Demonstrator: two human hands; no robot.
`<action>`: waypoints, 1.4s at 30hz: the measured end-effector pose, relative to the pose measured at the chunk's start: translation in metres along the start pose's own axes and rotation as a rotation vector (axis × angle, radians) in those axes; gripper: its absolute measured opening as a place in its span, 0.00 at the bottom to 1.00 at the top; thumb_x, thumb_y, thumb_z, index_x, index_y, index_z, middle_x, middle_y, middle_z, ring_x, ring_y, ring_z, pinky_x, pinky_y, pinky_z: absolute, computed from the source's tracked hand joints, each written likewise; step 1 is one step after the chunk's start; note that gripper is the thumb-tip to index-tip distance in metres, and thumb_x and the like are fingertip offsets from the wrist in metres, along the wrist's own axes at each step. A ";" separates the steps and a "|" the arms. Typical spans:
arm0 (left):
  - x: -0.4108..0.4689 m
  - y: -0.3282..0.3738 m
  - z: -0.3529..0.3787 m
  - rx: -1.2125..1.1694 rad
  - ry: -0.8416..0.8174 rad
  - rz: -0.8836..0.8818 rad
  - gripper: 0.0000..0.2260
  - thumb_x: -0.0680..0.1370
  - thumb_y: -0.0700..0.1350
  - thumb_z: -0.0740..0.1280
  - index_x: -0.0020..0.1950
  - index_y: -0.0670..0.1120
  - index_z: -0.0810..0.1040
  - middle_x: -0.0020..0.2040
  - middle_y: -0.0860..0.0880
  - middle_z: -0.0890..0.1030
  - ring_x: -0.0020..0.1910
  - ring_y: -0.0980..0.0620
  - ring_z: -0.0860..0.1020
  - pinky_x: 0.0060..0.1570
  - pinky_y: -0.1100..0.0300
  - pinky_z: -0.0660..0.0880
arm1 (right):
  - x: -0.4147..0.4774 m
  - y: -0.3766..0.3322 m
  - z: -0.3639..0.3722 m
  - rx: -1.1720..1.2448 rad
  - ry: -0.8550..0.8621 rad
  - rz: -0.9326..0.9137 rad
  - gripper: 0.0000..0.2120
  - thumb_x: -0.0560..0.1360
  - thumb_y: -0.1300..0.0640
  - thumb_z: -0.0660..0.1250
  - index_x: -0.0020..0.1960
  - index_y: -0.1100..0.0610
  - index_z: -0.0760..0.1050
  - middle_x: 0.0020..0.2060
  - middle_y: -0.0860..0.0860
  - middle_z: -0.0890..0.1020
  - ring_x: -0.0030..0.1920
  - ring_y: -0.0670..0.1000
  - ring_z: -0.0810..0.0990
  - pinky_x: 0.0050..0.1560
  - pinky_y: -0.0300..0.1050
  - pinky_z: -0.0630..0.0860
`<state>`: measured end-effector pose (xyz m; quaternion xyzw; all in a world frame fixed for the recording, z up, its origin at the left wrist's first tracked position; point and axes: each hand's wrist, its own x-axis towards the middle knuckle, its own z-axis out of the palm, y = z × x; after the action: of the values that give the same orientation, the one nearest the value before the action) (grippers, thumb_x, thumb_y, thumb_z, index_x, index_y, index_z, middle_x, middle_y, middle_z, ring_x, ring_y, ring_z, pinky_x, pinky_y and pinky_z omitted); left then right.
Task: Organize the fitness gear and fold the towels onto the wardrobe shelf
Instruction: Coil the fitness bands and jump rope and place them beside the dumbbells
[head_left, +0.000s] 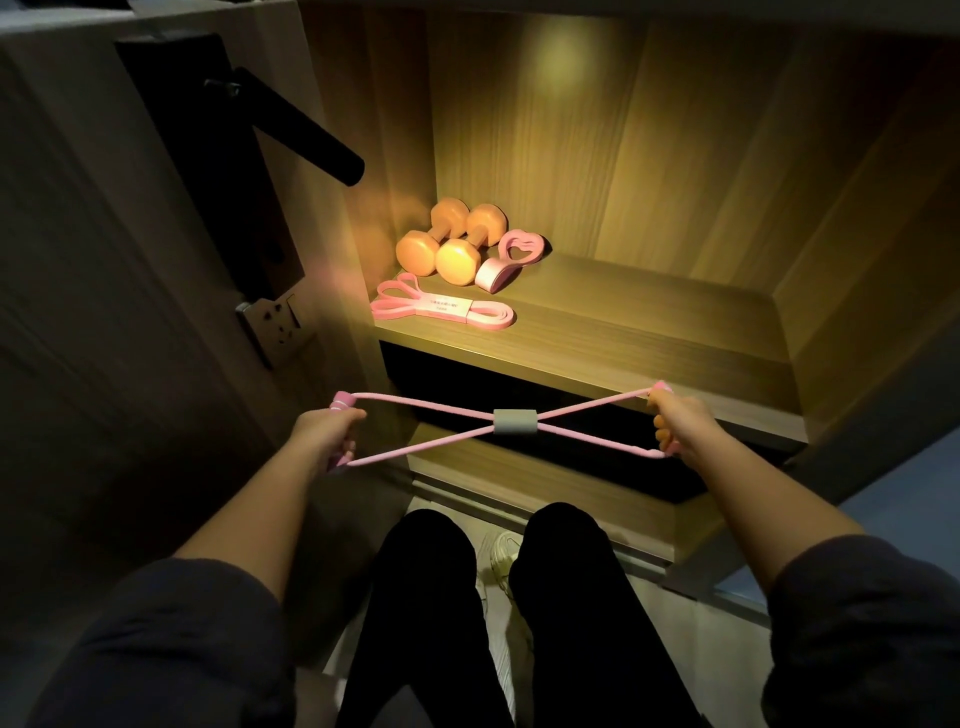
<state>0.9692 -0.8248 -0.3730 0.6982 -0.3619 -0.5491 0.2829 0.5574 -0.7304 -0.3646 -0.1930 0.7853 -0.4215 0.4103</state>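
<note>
A pink stretch band is held taut below the lit shelf, one end gripped by the left hand, the other by the right hand.

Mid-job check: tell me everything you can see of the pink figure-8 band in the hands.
The figure-8 band is pink, rubbery-looking tubing forming two loops that cross inside a grey sleeve at the centre. Pink handles sit at each end. It is stretched taut and roughly level, in the air in front of the wardrobe shelf, touching only the hands: the left hand holds one end, the right hand the other.
</note>
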 end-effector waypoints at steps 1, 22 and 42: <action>-0.001 -0.001 0.000 -0.023 0.007 -0.025 0.07 0.77 0.43 0.69 0.43 0.42 0.75 0.31 0.47 0.72 0.26 0.53 0.68 0.22 0.61 0.67 | -0.001 -0.001 0.001 0.046 0.015 0.017 0.10 0.80 0.51 0.59 0.43 0.55 0.72 0.29 0.49 0.65 0.27 0.47 0.60 0.26 0.41 0.58; -0.007 -0.009 -0.007 -0.388 -0.168 -0.185 0.11 0.78 0.38 0.60 0.35 0.46 0.66 0.21 0.52 0.62 0.17 0.56 0.59 0.16 0.69 0.58 | 0.003 0.020 -0.014 0.064 -0.051 0.085 0.08 0.73 0.60 0.62 0.35 0.55 0.68 0.25 0.48 0.64 0.22 0.46 0.57 0.17 0.35 0.56; -0.015 -0.005 0.005 -0.260 -0.142 -0.238 0.14 0.80 0.48 0.62 0.36 0.46 0.70 0.25 0.50 0.68 0.24 0.54 0.64 0.21 0.65 0.66 | -0.005 0.002 0.010 -0.001 -0.216 0.091 0.09 0.77 0.58 0.62 0.38 0.55 0.71 0.27 0.50 0.69 0.23 0.47 0.65 0.21 0.36 0.65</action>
<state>0.9634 -0.8100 -0.3696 0.6530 -0.2220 -0.6688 0.2775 0.5689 -0.7310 -0.3670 -0.2015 0.7448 -0.3787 0.5112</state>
